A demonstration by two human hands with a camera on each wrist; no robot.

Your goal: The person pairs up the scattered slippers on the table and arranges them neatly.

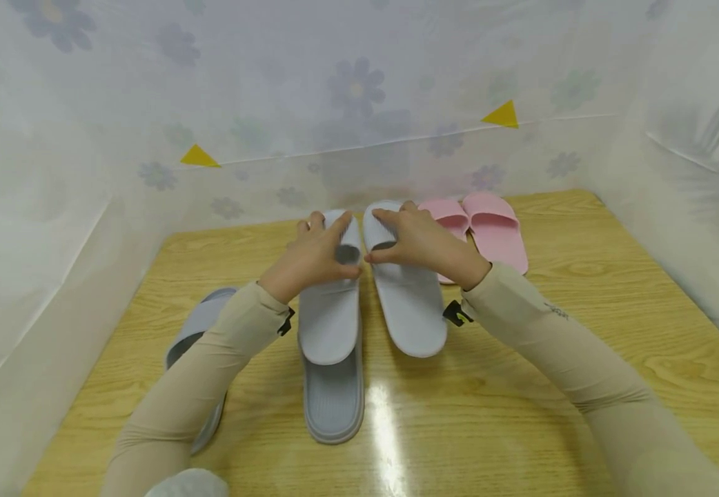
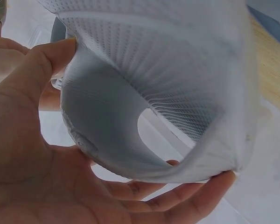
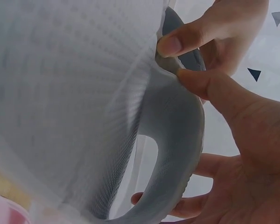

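- While both hands are lifted over the wooden table (image 1: pixel 521 386), each grips one light grey slipper by its strap end, and the two slippers are held side by side, soles toward the head camera, toes pointing away.
- Left hand (image 1: pixel 310 259): thumb and fingers are curled round the strap of the left grey slipper (image 1: pixel 330 310); the left wrist view shows the thumb on one edge and the fingertips under the other, so the hold looks firm.
- Right hand (image 1: pixel 421 245): it clasps the right grey slipper (image 1: pixel 410 304) the same way, with the thumb pressing the strap edge in the right wrist view.
- Beneath the left grey slipper a darker grey slipper (image 1: pixel 333 397) lies flat on the table, sole down; another darker grey slipper (image 1: pixel 194 331) lies to its left, partly hidden by the sleeve.
- A pink pair (image 1: pixel 490 231) sits neatly together near the back wall, just beside the right hand.
- Judging by this, the pink pair looks already sorted, the light grey pair is being matched in the air and not yet set down, and the darker pair lies apart, seemingly left to do.
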